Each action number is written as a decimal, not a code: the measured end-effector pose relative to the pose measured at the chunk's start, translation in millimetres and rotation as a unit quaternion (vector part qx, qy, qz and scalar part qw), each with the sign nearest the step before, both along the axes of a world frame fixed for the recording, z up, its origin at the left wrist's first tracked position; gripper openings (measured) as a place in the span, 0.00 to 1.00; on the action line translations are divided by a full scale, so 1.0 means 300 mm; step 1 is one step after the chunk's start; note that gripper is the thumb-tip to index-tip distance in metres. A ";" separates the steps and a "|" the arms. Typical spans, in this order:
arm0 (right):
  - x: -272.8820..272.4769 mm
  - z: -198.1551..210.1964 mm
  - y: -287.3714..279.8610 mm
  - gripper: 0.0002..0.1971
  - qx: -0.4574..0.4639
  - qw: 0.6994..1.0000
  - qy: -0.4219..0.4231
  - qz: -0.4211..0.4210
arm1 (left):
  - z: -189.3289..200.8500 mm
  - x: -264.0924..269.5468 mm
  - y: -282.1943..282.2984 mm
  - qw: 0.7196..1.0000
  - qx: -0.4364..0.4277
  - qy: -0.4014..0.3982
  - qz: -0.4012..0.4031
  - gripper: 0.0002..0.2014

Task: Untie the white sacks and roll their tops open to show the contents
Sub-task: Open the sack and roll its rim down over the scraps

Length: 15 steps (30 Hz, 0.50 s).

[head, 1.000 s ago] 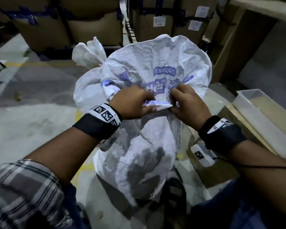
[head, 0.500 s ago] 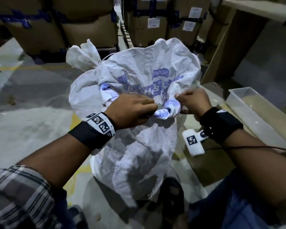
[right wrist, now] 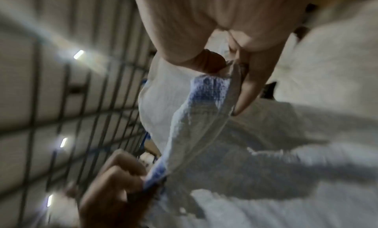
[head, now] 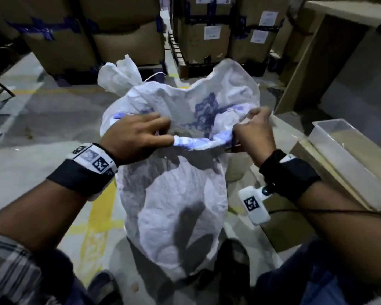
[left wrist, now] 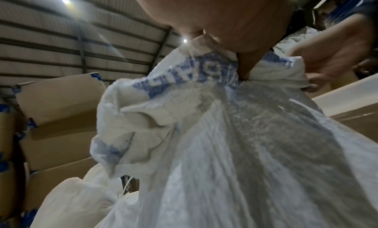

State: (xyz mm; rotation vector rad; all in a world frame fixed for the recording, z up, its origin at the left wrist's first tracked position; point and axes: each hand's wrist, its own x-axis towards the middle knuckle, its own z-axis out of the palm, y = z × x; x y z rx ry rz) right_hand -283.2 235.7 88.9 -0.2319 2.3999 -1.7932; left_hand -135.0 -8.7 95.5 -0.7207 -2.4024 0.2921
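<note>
Holding the white sack (head: 174,205) by its top, you have it upright on the floor between your knees, in front of the cardboard boxes (head: 123,34). Your left hand (head: 136,137) closes its fingers over the rolled rim (head: 198,143), and your right hand (head: 254,130) pinches the same roll at its other end, thumb against fingers, as the right wrist view shows. The mouth is already untied and partly rolled; the contents are not visible. I judge the material as woven plastic cloth: thin, soft, crinkly, a little slippery, with blue print on it. The empty upper part should be light and floppy, so it will fold wherever you push it. The body looks filled and probably heavy, so do not lift it. Take hold at the rim, hands apart, and turn the roll outward and down. A second tied sack (head: 119,75) stands just behind.
</note>
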 end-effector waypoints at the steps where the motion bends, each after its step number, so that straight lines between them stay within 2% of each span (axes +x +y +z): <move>1: 0.004 0.006 0.005 0.28 0.081 0.990 0.115 -0.002 | -0.005 0.011 0.005 1.000 -0.004 -0.013 -0.010 0.11; 2: 0.010 0.016 0.012 0.32 0.179 0.960 0.216 0.008 | -0.008 0.022 0.009 1.000 -0.007 -0.024 -0.016 0.10; 3: 0.013 0.024 0.015 0.34 0.246 0.928 0.280 0.022 | -0.009 0.034 0.012 0.999 -0.010 -0.031 -0.018 0.09; 4: 0.010 0.031 0.013 0.31 0.284 0.908 0.304 0.038 | -0.009 0.047 0.012 0.999 -0.013 -0.034 -0.017 0.08; 5: 0.006 0.044 0.005 0.22 0.282 0.916 0.280 0.047 | -0.008 0.060 0.010 0.999 -0.016 -0.035 -0.016 0.08; 6: 0.010 0.061 -0.004 0.12 0.246 0.944 0.211 0.060 | -0.006 0.073 0.007 0.999 -0.018 -0.036 -0.014 0.09; 7: 0.005 0.068 -0.010 0.13 0.213 0.965 0.134 0.076 | -0.002 0.085 0.004 0.999 -0.021 -0.037 -0.012 0.09; 8: 0.005 0.067 -0.013 0.20 0.204 0.971 0.078 0.093 | 0.002 0.097 -0.002 0.999 -0.024 -0.035 -0.010 0.09; 9: 0.008 0.063 -0.021 0.23 0.203 0.973 0.037 0.107 | 0.006 0.108 -0.008 0.999 -0.028 -0.030 -0.007 0.09; 10: 0.014 0.050 -0.030 0.19 0.184 0.977 0.008 0.111 | 0.012 0.121 -0.015 0.999 -0.031 -0.024 -0.001 0.10; 13: 0.035 0.004 -0.061 0.04 0.088 0.975 -0.128 0.162 | 0.035 0.165 -0.069 0.999 -0.021 -0.009 0.028 0.12; 15: 0.027 0.018 -0.075 0.06 0.011 0.957 -0.225 0.183 | 0.049 0.210 -0.146 0.999 0.001 -0.005 0.053 0.12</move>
